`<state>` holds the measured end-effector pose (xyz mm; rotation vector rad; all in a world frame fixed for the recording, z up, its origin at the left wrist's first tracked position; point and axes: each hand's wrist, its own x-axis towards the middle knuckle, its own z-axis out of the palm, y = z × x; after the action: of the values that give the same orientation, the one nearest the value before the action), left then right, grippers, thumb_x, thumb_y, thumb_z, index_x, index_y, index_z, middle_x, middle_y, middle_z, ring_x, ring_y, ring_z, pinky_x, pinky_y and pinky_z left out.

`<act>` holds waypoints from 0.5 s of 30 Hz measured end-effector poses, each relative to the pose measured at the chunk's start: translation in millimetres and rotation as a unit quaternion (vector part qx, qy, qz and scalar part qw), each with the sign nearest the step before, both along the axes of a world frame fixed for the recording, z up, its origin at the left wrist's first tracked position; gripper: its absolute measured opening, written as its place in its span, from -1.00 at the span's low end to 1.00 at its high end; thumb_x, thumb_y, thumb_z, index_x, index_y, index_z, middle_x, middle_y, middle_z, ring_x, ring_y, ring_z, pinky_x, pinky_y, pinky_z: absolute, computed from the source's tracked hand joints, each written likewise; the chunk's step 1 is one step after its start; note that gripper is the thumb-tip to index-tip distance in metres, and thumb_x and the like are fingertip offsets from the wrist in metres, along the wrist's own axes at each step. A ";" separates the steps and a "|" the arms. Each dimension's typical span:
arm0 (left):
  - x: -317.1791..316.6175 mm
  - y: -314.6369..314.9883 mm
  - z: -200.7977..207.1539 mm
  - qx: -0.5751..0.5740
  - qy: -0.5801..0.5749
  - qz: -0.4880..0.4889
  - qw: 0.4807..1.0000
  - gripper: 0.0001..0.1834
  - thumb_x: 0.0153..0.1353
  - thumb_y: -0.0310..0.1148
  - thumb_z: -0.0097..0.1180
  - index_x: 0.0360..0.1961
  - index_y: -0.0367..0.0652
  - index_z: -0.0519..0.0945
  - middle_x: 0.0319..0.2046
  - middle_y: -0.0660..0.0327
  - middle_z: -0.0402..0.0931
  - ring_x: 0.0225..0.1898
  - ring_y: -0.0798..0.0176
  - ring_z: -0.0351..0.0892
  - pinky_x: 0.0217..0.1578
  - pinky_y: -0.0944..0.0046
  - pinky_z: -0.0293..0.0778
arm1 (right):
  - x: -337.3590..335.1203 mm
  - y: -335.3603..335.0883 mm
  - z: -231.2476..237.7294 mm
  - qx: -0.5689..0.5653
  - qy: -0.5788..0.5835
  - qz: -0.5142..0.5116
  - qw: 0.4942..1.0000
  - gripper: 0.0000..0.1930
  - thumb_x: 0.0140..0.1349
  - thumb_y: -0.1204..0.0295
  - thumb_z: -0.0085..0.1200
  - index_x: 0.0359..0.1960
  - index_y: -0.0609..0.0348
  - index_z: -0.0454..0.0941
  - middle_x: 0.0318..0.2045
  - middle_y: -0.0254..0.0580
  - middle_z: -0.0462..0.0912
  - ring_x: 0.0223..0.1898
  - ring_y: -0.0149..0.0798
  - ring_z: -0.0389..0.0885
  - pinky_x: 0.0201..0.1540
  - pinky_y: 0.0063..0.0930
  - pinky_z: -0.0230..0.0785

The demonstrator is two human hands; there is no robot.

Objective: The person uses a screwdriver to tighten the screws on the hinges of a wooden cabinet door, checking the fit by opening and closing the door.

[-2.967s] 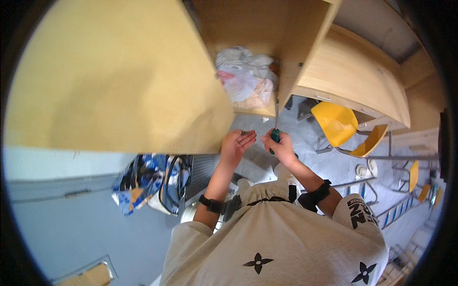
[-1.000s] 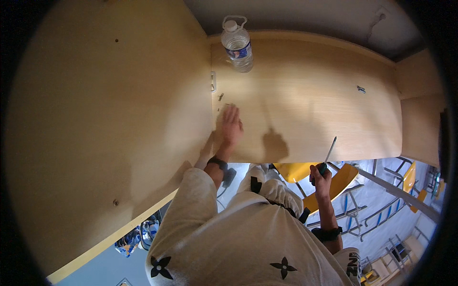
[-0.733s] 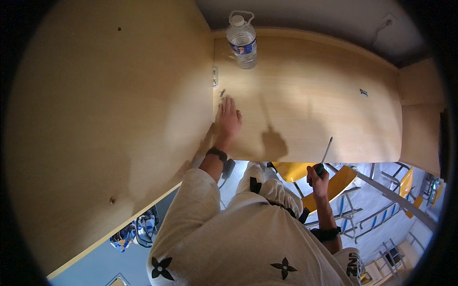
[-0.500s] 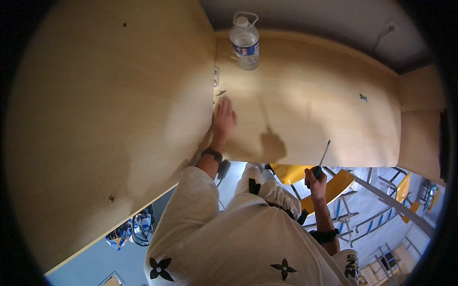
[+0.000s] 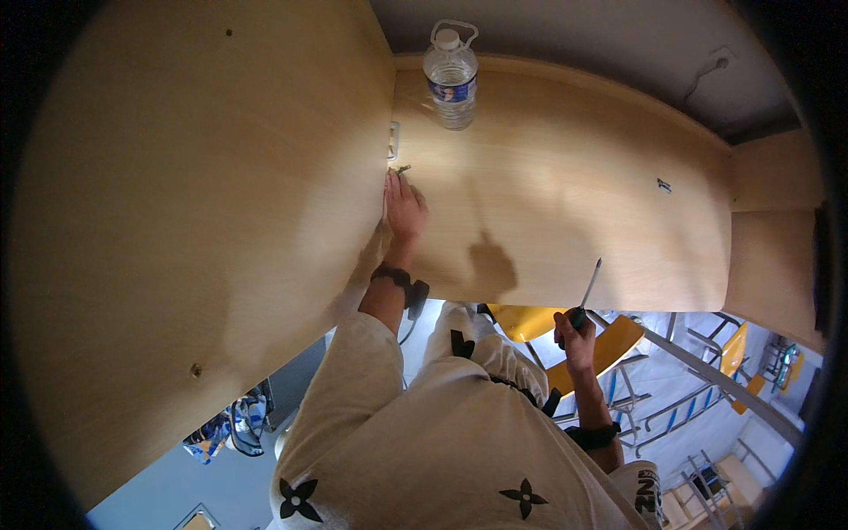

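Head view: left hand (image 5: pixel 405 209) flat, fingers spread on smooth wood board (image 5: pixel 565 185); right hand (image 5: pixel 574 336) fisted round thin-shaft screwdriver (image 5: pixel 586 292).

The flat wooden desk panel (image 5: pixel 565 203) is pale honey-yellow. The clear plastic water bottle (image 5: pixel 450 75) wears a blue label and white cap. The cream long-sleeved shirt (image 5: pixel 442 442) carries black four-petal flower marks.

Open desktop (image 5: pixel 565 203), bottle (image 5: pixel 450 75) behind, side panel (image 5: pixel 177 221) seemingly walling left

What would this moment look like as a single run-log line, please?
left hand: reaching small screws on wooden panel | right hand: holding screwdriver | bottle: upright
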<state>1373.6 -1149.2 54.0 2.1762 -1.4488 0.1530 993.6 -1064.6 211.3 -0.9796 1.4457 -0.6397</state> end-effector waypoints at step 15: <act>6.3 -9.7 18.5 -0.039 0.054 -0.019 0.998 -0.58 0.01 -0.55 -0.09 -0.03 -0.41 0.31 0.02 -0.17 0.22 0.12 -0.19 0.16 0.11 0.01 0.17 | 1.4 2.9 4.1 0.000 0.004 -0.001 1.000 -0.79 0.09 0.41 0.08 -0.63 0.17 0.36 -0.78 -0.38 0.37 -0.77 -0.52 0.26 -0.71 -0.63 0.06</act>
<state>1379.9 -1158.9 72.6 2.0609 -1.3989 0.0749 995.0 -1061.7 215.4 -0.9831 1.4542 -0.6373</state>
